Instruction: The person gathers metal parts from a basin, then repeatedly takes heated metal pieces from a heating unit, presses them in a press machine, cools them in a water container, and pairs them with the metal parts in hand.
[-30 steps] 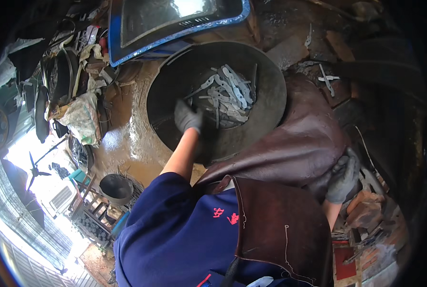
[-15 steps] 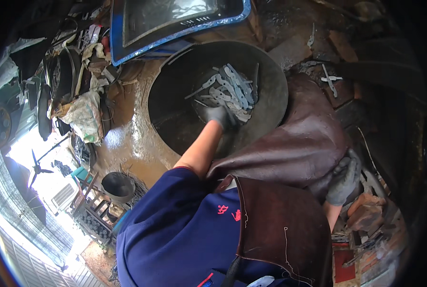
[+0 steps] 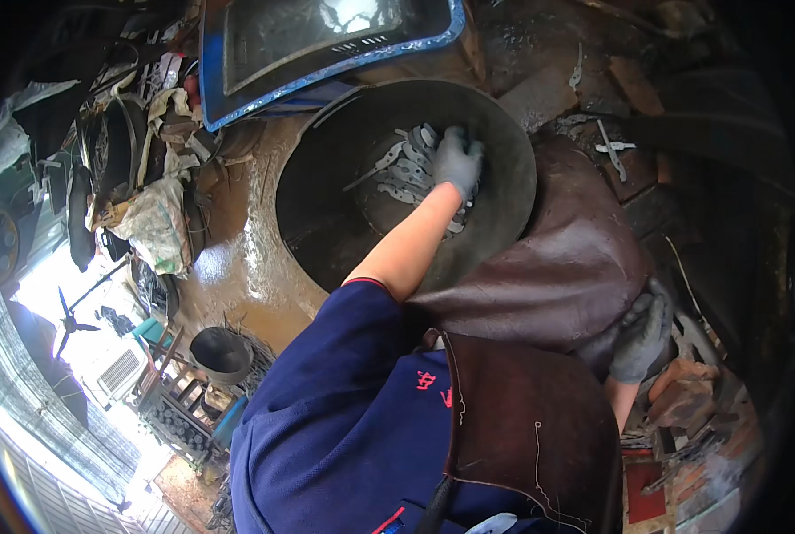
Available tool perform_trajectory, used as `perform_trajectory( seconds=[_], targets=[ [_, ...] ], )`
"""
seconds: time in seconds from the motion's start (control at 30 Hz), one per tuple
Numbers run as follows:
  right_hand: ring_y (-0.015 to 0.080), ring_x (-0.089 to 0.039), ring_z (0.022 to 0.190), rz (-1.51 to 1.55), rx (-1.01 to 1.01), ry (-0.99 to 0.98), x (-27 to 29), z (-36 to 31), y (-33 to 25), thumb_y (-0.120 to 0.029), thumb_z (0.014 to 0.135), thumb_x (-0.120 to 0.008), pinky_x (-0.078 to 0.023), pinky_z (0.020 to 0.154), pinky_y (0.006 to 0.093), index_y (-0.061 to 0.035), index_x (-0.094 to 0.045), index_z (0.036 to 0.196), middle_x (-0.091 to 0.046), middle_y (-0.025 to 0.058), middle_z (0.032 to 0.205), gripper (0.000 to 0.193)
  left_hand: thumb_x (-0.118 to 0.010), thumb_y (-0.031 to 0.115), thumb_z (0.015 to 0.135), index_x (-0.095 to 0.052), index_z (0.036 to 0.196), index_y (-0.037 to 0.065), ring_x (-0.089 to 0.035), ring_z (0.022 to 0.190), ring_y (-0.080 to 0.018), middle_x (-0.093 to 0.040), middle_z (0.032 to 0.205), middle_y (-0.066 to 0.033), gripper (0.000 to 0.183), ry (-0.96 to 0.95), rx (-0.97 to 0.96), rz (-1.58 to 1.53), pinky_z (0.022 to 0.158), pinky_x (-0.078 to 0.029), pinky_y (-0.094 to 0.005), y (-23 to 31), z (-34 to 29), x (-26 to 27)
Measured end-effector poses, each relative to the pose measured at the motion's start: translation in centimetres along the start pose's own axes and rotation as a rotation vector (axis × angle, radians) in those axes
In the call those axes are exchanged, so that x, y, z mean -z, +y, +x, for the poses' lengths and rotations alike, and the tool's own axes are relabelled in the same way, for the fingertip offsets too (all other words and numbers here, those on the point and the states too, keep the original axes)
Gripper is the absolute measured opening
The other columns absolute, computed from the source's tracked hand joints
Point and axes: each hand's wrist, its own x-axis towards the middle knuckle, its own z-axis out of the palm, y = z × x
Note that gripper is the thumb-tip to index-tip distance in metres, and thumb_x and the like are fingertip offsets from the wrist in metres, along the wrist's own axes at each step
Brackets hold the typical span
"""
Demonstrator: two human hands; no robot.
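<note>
My left hand (image 3: 458, 162), in a grey work glove, reaches into a wide dark round pan (image 3: 317, 200). Its fingers curl down over the right side of a pile of flat, curved grey metal pieces (image 3: 404, 173); the fingertips are partly hidden against the pile. My right hand (image 3: 642, 338), also gloved in grey, lies beside my knee against the brown leather apron (image 3: 548, 285). Its fingers are loosely bent and somewhat apart, with nothing seen in them.
Beyond the pan stands a blue-rimmed tub (image 3: 326, 111). Loose metal pieces (image 3: 611, 151) lie on the ground at right, with bricks (image 3: 682, 392) by my right hand. Sacks (image 3: 157, 218) and scrap crowd the left, above a dark bucket (image 3: 221, 354) and a fan (image 3: 70, 325).
My left hand has moved up and right in the pan, from the near side of the pile to its right side, covering pieces seen before. My right hand stays at the knee.
</note>
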Motion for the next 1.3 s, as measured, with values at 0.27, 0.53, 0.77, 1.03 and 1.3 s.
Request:
perform_trajectory(
  seconds=[0.27, 0.53, 0.77, 1.03, 1.3],
  targets=[
    [0.0056, -0.040, 0.057, -0.066, 0.006, 0.025, -0.1, -0.2, -0.1, -0.020, 0.098, -0.044, -0.032, 0.053, 0.0185, 0.0031, -0.055, 0.116, -0.049, 0.0003, 0.068, 0.031, -0.056, 0.037, 0.084, -0.055, 0.117, 0.002, -0.055, 0.107, -0.0349, -0.058, 0.116, -0.0185, 0.047, 0.301, 0.027, 0.453, 0.091, -0.043, -0.0433, -11.0, -3.4, 8.1],
    [0.0057, -0.040, 0.057, -0.007, 0.019, -0.007, -0.5, 0.1, -0.1, -0.021, 0.097, -0.045, -0.032, 0.053, 0.0181, 0.0019, -0.055, 0.115, -0.050, 0.0006, 0.068, 0.031, -0.054, 0.042, 0.080, -0.054, 0.118, 0.006, -0.051, 0.111, -0.0403, -0.055, 0.123, -0.0171, 0.052, -0.312, 0.347, 0.480, 0.093, -0.044, -0.0427, -14.4, -5.4, 9.9],
    [0.0061, -0.042, 0.056, -0.043, -0.001, 0.003, 0.1, -0.1, -0.1, -0.023, 0.097, -0.045, -0.033, 0.052, 0.0191, 0.0013, -0.056, 0.114, -0.052, 0.0017, 0.068, 0.031, -0.054, 0.033, 0.082, -0.052, 0.122, 0.011, -0.045, 0.119, -0.0335, -0.052, 0.126, -0.0107, 0.046, -0.135, -0.172, 0.400, 0.101, -0.034, -0.0471, -6.7, -4.3, 6.4],
    [0.0076, -0.044, 0.057, 0.011, -0.017, -0.048, 0.3, 0.0, 0.2, -0.024, 0.097, -0.046, -0.035, 0.053, 0.0206, 0.0016, -0.056, 0.113, -0.052, 0.0028, 0.069, 0.032, -0.054, 0.026, 0.084, -0.057, 0.119, 0.019, -0.044, 0.122, -0.0267, -0.052, 0.128, -0.0012, 0.036, -0.297, -0.914, 0.973, 0.106, -0.023, -0.0558, -5.0, -1.2, 7.1],
    [0.0074, -0.043, 0.058, 0.054, 0.006, -0.084, 0.2, 0.4, 0.2, -0.023, 0.097, -0.045, -0.034, 0.055, 0.0207, 0.0006, -0.056, 0.114, -0.051, 0.0022, 0.069, 0.031, -0.069, 0.028, 0.075, -0.050, 0.124, 0.010, -0.044, 0.123, -0.0313, -0.049, 0.129, -0.0124, 0.056, -0.025, -0.546, 0.483, 0.102, -0.034, -0.0460, -8.6, -6.1, 10.2]
  ],
)
